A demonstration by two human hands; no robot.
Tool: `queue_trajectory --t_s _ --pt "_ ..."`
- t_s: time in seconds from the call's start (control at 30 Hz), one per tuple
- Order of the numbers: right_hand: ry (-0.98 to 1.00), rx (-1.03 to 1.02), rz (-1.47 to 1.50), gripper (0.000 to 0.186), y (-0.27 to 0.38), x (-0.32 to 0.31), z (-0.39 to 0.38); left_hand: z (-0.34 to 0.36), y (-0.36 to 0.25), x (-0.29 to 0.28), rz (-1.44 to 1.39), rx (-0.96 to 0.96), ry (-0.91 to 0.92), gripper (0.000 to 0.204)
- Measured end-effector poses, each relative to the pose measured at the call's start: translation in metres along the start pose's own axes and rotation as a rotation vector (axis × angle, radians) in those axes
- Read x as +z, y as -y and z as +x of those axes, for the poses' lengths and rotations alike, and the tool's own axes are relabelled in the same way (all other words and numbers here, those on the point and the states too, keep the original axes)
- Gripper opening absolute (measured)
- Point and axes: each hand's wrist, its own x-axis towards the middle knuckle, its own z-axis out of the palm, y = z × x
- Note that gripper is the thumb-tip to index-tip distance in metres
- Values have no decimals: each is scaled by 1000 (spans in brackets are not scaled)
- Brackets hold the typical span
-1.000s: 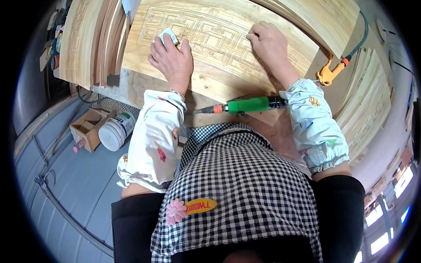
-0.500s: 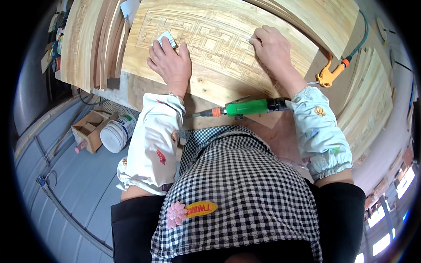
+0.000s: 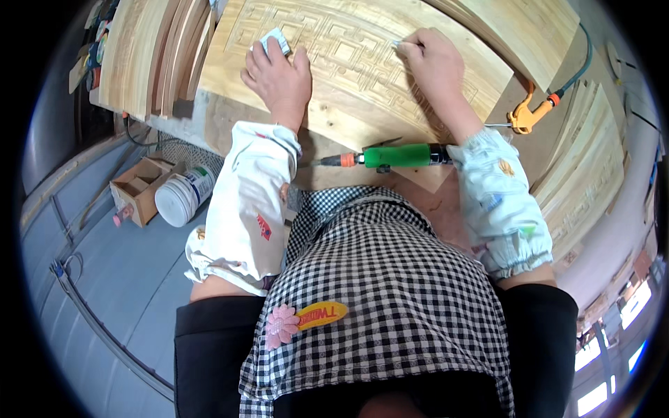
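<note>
A pale wooden panel (image 3: 317,115) with a carved pattern of squares and scrolls lies across the bench. My left hand (image 3: 279,80) rests on its left part, fingers over a small pale blue-white pad (image 3: 277,36). Whether the pad is a sanding block or a folded cloth, I cannot tell. On the right part of the carving, the thumb and fingers of my right hand (image 3: 439,66) pinch a small greyish-white piece (image 3: 396,43), mostly hidden by the fingers. Between my forearms, a green handheld power tool (image 3: 397,155) with an orange collar lies along the panel's near side.
Stacked boards (image 3: 143,56) stand at the left, and more boards (image 3: 516,28) lie at the far right. An orange air blow gun (image 3: 527,115) on a teal hose (image 3: 584,63) lies beside the panel. Below left are a white bucket (image 3: 176,207) and a wooden box (image 3: 143,188).
The whole view has shifted slightly. My right hand has slid a little to the left along the carving with the small piece. The left hand stays at about the same spot on the panel.
</note>
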Motion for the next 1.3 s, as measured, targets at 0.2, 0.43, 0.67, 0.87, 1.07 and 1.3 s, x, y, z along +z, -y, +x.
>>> queue_trajectory --t_s 0.2,0.43,0.67,0.87,1.07,1.3 --pt "282 31 -60 17 9 -12 -49 4 5 9 11 36 -52 61" --pt "149 -162 -182 10 18 9 -55 3 7 12 18 29 -51 62" --pt "150 -183 -236 8 18 5 -59 3 6 12 51 47 -73 59" --pt "134 -181 -219 8 19 12 -57 7 7 13 21 56 -82 60" --pt "120 -196 -239 10 23 17 -54 3 7 14 50 46 -71 61" --pt "141 -182 -231 7 18 13 -59 4 6 12 56 51 -62 60"
